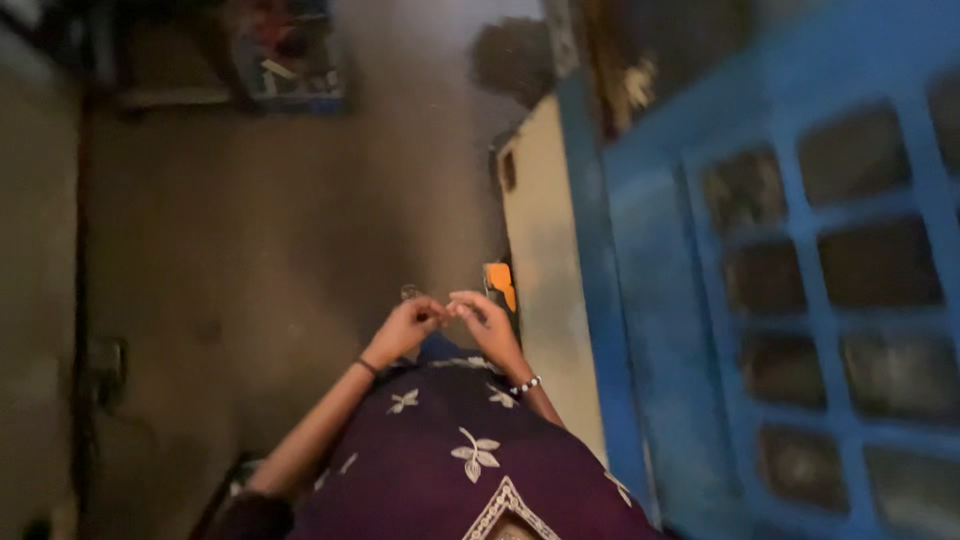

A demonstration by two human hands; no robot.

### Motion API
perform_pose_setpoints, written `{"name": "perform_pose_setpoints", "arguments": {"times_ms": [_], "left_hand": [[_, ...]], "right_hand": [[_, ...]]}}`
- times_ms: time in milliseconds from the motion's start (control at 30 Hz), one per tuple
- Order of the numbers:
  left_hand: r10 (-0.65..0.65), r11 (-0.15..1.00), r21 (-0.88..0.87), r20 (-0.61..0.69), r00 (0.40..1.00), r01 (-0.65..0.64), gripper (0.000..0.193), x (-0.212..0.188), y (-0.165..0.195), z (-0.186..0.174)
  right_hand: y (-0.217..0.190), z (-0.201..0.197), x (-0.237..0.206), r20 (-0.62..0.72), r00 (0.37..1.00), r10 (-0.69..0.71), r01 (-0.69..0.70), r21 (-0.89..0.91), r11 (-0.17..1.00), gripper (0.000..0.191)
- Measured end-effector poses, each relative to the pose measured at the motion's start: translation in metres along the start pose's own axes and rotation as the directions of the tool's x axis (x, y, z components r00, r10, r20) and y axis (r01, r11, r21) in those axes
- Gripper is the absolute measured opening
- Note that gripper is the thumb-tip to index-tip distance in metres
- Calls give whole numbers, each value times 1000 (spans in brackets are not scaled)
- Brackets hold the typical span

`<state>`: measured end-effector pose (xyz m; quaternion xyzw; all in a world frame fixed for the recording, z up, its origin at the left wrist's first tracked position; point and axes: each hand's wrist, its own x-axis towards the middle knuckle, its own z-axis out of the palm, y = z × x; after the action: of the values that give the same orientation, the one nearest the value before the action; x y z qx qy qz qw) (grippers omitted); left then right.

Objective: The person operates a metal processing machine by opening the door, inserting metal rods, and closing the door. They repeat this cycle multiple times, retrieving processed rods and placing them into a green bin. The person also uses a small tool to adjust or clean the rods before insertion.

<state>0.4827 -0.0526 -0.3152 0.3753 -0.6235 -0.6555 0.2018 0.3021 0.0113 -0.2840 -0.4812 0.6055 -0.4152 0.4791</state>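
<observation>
At the centre of the frame, left hand [408,325] and right hand [478,318] meet, fingertips pinching a tiny blurred object [440,308] between them; fiddling stage, I'd judge, calling for steady fingers.

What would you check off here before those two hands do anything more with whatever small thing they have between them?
1. Both hands in view: ok. The left hand and right hand meet fingertip to fingertip in front of the body.
2. What is held: cannot tell. A tiny object shows just above the left hand, too blurred to name.
3. Grip firm: cannot tell. The fingertips are pinched together, but the picture is dim and smeared.
4. Wrists free: ok. A dark band and a beaded bracelet sit clear of the fingers.
5. Room to the right: not ok. A blue door stands close beside the right hand.
6. Light: not ok. The floor is dark.
</observation>
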Motion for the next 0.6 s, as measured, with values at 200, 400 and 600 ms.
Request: {"name": "perform_pose_setpoints", "arguments": {"times_ms": [200,400,600], "left_hand": [[117,990,100,-255,960,-95,12,93,54,-82],[38,993,-69,-565,824,-92,14,101,31,-153],[-207,970,-238,-667,715,58,11,88,-20,-216]], "right_hand": [[-27,-28,140,128,988,-87,93,-41,995,24],[-29,4,238,355,926,-132,152,-29,988,24],[-51,88,332,562,825,-62,161,-128,979,22]]}}
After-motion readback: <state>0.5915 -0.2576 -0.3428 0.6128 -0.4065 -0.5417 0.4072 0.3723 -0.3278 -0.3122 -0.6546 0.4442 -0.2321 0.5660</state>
